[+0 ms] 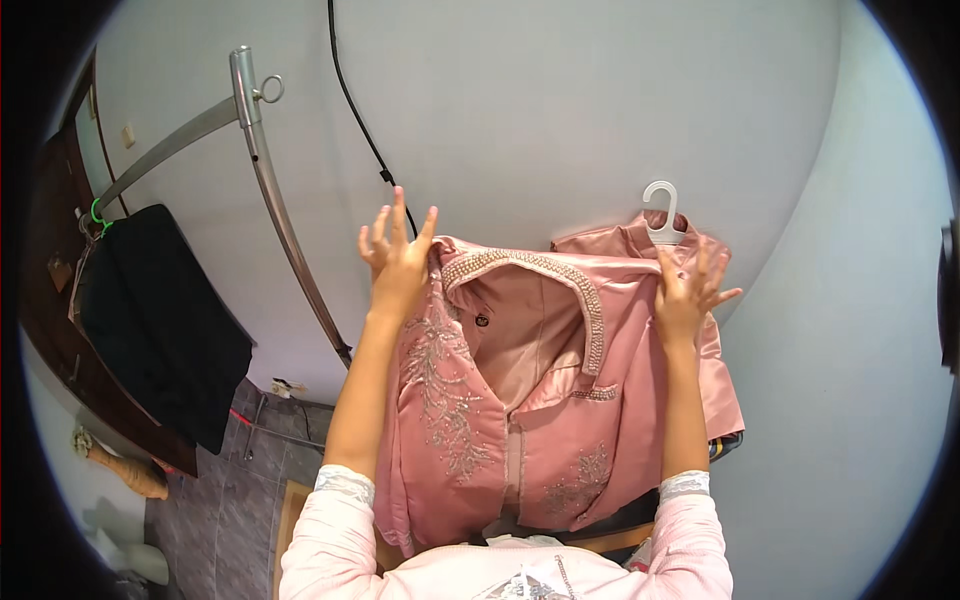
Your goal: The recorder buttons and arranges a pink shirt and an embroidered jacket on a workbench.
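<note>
1. Nearest my camera, the person's pale pink top (450, 570) was just below the pink beaded jacket (545, 445), across its lower edge in my view.
2. The left hand (398, 270) and right hand (686, 300) were at the jacket's two shoulders, fingers spread wide; I judged this drew the cloth outward, so the neckline (540, 262) gaped. I couldn't tell whether the thumbs hooked it.
3. Behind the jacket's right side, a satin garment (722, 385) on a white hanger (664, 236) crowded the right hand.
4. Left of the jacket stood a metal rack (272, 205); farther left hung a dark garment (170, 320), seemingly no obstacle.
</note>
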A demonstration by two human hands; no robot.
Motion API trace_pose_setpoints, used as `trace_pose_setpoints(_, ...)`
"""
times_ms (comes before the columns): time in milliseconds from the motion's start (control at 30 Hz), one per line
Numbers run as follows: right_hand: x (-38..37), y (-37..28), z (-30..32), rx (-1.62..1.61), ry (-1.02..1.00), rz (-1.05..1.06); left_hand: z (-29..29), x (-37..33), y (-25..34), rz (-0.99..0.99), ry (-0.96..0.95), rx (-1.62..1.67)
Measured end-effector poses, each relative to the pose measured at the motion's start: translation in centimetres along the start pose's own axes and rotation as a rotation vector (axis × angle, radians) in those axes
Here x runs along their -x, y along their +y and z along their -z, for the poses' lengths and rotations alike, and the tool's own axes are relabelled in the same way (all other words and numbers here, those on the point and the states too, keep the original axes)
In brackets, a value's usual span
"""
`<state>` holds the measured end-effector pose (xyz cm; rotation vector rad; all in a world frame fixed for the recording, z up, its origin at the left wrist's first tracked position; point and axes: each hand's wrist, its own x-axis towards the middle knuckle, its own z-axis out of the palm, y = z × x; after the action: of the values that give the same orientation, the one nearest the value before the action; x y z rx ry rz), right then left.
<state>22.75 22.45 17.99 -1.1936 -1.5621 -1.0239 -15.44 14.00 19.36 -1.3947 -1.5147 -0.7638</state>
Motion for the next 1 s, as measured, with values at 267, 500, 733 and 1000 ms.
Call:
trace_pose_setpoints(267, 9.2, -1.9, -7.9, 0.046, -0.333, 0.173, -8.7, 8.5, 2.4, -0.023, -0.389, -0.124)
trace_pose_setpoints(500, 10.8, -6.4, -4.0, -0.289, -0.488, 0.173, 3.1, 14.6, 10.3, 0.124, -0.718, 0.315)
trace_pose_setpoints(733, 13.3, -13.1, -4.0, -0.576, -0.520, 0.492, 9.1, 21.9, 14.5, 0.216, -0.843, 0.317)
trace_pose_setpoints(1000, 14.1, -17.9, -5.5, -0.762, -0.536, 0.538, 9.4, 24.8, 14.2, 0.133, -0.740, 0.190)
